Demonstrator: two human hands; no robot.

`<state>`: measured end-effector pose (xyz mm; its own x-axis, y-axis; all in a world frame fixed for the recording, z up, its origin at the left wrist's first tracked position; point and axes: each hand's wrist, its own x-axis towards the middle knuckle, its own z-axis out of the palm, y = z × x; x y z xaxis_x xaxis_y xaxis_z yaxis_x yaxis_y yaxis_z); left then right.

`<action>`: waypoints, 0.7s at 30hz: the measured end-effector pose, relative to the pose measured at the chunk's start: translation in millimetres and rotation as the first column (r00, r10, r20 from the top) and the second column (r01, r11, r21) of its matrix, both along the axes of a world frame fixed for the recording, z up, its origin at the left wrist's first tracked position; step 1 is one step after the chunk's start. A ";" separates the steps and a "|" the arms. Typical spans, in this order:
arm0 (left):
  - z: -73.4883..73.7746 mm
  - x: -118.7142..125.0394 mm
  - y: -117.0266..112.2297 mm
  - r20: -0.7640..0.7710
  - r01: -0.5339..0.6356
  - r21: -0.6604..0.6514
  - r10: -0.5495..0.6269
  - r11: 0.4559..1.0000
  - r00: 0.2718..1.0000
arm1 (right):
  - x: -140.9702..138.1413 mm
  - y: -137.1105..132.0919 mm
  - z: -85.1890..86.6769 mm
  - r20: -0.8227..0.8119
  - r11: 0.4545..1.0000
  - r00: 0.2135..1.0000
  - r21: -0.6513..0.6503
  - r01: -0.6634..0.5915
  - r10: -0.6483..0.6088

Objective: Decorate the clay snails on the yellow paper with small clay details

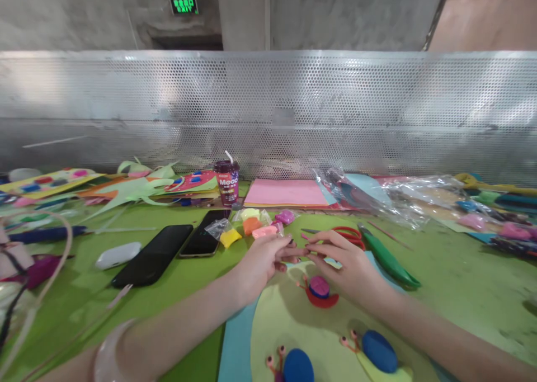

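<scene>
My left hand [263, 262] and my right hand [343, 259] meet fingertip to fingertip above a pale green sheet [293, 320]. Both pinch together around something small that I cannot make out. Just below them on the sheet lies a red clay snail with a magenta shell [319, 290]. Two snails with blue shells [380, 351] [297, 366] sit nearer to me. Behind my hands lie small bagged lumps of clay: yellow [230, 236], orange [251, 225] and pink [265, 231].
Two black phones [154, 254] [205, 234] and a white case [117, 255] lie left on the green table. Red scissors [348, 234] and a green tool [388, 257] lie right. A cup with a straw [227, 182], pink paper [287, 193], plastic bags [377, 194] and paper crafts line the back.
</scene>
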<state>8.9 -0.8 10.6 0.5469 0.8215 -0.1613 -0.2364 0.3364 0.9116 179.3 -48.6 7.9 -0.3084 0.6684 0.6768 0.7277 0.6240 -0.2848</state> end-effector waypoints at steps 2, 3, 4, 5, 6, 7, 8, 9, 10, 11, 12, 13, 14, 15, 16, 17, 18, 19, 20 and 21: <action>-0.4 0.0 0.0 0.000 0.010 0.013 -0.010 1.000 1.000 | -0.7 -0.9 0.4 -0.029 1.000 1.000 -0.011 0.006 -0.006; -0.5 0.0 0.1 -0.006 0.010 0.019 -0.010 1.000 1.000 | -0.7 -1.2 0.6 -0.042 1.000 0.999 -0.019 0.009 -0.010; -0.6 0.0 0.2 -0.012 0.011 0.025 -0.011 1.000 1.000 | -0.7 -1.4 0.7 -0.052 1.000 0.999 -0.027 0.011 -0.012; -0.8 -0.1 0.5 -0.025 0.010 0.030 -0.009 0.999 1.000 | -0.5 -1.5 0.9 -0.062 0.999 0.998 -0.034 0.013 -0.015; -1.1 -0.3 0.8 -0.041 0.008 0.038 -0.006 0.999 0.999 | -0.2 -1.3 1.0 -0.069 0.999 0.997 -0.043 0.014 -0.017; -1.6 -0.6 1.3 -0.060 0.002 0.051 0.001 0.999 0.998 | 0.2 -1.0 1.2 -0.074 0.998 0.997 -0.053 0.015 -0.019; -2.3 -0.9 1.9 -0.078 -0.006 0.067 0.011 0.998 0.997 | 0.7 -0.5 1.3 -0.079 0.998 0.997 -0.065 0.015 -0.020; -3.0 -1.4 2.8 -0.093 -0.018 0.086 0.026 0.996 0.995 | 1.2 0.0 1.5 -0.082 0.997 0.996 -0.078 0.013 -0.019; -3.7 -1.9 3.9 -0.106 -0.035 0.105 0.046 0.994 0.993 | 1.8 0.4 1.6 -0.085 0.996 0.996 -0.093 0.010 -0.018; -4.3 -2.3 5.0 -0.117 -0.052 0.123 0.067 0.991 0.991 | 2.4 0.8 1.6 -0.087 0.994 0.996 -0.109 0.007 -0.017; -4.7 -2.7 6.1 -0.124 -0.066 0.139 0.084 0.988 0.989 | 2.9 1.1 1.5 -0.089 0.992 0.996 -0.125 0.003 -0.015; -4.8 -3.1 7.1 -0.131 -0.077 0.152 0.098 0.985 0.987 | 3.3 1.2 1.3 -0.091 0.990 0.996 -0.141 0.000 -0.013; -4.7 -3.4 7.8 -0.138 -0.083 0.162 0.106 0.983 0.985 | 3.6 1.4 1.0 -0.093 0.987 0.996 -0.158 -0.003 -0.012; -4.3 -3.6 8.3 -0.139 -0.087 0.171 0.112 0.981 0.984 | 3.9 1.5 0.6 -0.093 0.984 0.996 -0.176 -0.006 -0.010; -3.8 -3.7 8.5 -0.140 -0.089 0.177 0.114 0.980 0.984 | 4.1 1.8 0.2 -0.092 0.981 0.996 -0.196 -0.011 -0.007; -3.2 -3.8 8.5 -0.141 -0.090 0.177 0.116 0.980 0.983 | 4.3 2.2 -0.3 -0.090 0.976 0.996 -0.218 -0.018 -0.002; -2.7 -3.9 8.3 -0.144 -0.091 0.175 0.117 0.980 0.983 | 4.5 2.9 -0.8 -0.087 0.970 0.996 -0.241 -0.026 0.005; -2.3 -4.0 8.1 -0.146 -0.090 0.169 0.115 0.981 0.983 | 4.8 3.8 -1.3 -0.084 0.964 0.996 -0.264 -0.036 0.014; -2.0 -4.1 7.8 -0.147 -0.086 0.164 0.110 0.983 0.983 | 5.0 4.8 -1.6 -0.082 0.957 0.996 -0.287 -0.048 0.025; -1.8 -4.2 7.7 -0.146 -0.082 0.160 0.106 0.984 0.984 | 5.2 6.0 -1.7 -0.079 0.949 0.996 -0.310 -0.060 0.037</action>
<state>4.8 6.8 8.8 0.4444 0.8895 -0.1060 -0.1133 0.1732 0.9783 184.5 -42.6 6.3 -0.3039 0.8354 0.4581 0.6695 0.5293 -0.5211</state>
